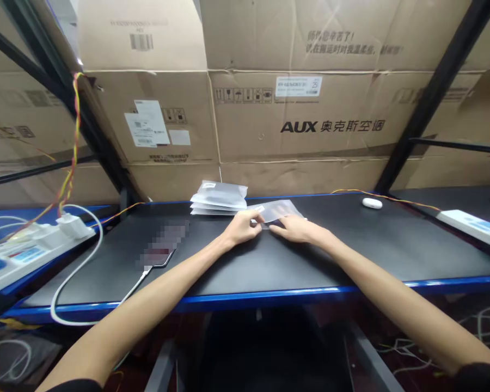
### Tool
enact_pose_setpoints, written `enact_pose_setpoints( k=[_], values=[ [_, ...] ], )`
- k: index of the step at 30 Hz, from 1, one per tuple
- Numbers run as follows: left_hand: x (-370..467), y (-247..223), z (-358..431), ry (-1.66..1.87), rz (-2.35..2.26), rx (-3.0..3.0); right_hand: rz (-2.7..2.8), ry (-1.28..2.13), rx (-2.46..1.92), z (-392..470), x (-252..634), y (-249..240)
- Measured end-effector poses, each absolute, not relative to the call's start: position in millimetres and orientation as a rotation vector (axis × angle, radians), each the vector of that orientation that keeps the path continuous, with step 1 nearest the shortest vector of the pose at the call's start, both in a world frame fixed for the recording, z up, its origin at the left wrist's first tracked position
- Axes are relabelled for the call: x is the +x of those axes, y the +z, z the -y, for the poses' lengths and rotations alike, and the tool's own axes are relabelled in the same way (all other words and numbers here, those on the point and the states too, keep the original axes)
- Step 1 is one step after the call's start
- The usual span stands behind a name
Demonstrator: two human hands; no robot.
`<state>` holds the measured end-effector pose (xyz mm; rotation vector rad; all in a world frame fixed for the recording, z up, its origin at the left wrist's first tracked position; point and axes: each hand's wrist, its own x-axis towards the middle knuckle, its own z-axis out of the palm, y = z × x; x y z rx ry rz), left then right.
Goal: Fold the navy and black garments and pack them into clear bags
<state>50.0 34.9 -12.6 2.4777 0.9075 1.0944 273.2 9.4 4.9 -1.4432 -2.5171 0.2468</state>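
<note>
A frosted, see-through plastic bag (291, 206) is between my two hands above the black tabletop. My left hand (244, 226) pinches the bag's left edge between thumb and curled fingers. On the other side, my right hand (297, 227) grips the bag. Its fingers show faintly through the film and its thumb points left along the near edge. Whether those fingers are inside the bag or behind it I cannot tell. Just beyond my left hand lies a stack of similar frosted bags (220, 197), with a small white label on the top one.
A phone (163, 256) on a white cable lies at left. Power strips stand at far left (36, 250) and far right (471, 224). A small white case (372, 203) sits at the back right. Cardboard (302, 147) walls the back; dark posts (428, 103) flank the table (245, 272).
</note>
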Motion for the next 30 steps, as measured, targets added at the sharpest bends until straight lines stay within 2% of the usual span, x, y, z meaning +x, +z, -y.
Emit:
enact_pose_setpoints(
  k=[4,10,18,22,25,28,30],
  values=[
    [48,-12,-36,1.120,-0.904,2.453,2.699,0.344,-1.318,-3,286,15],
    [48,-12,-35,1.096,-0.859,2.474,2.613,0.075,-1.527,-16,261,5],
    [44,-13,-42,1.080,-0.897,2.612,2.482,-0.061,-1.694,-18,240,-2],
    [38,-9,-46,1.013,-1.057,2.729,2.524,-0.080,-1.387,1,259,-7],
    [31,-5,-47,0.832,-1.190,2.843,2.535,0.066,-1.013,15,278,-9],
    [27,-3,-49,0.653,-1.270,2.941,2.322,0.249,-0.924,20,296,-5],
    [25,-3,-50,0.559,-1.319,2.981,2.196,0.218,-0.923,17,307,-2]
  ],
)
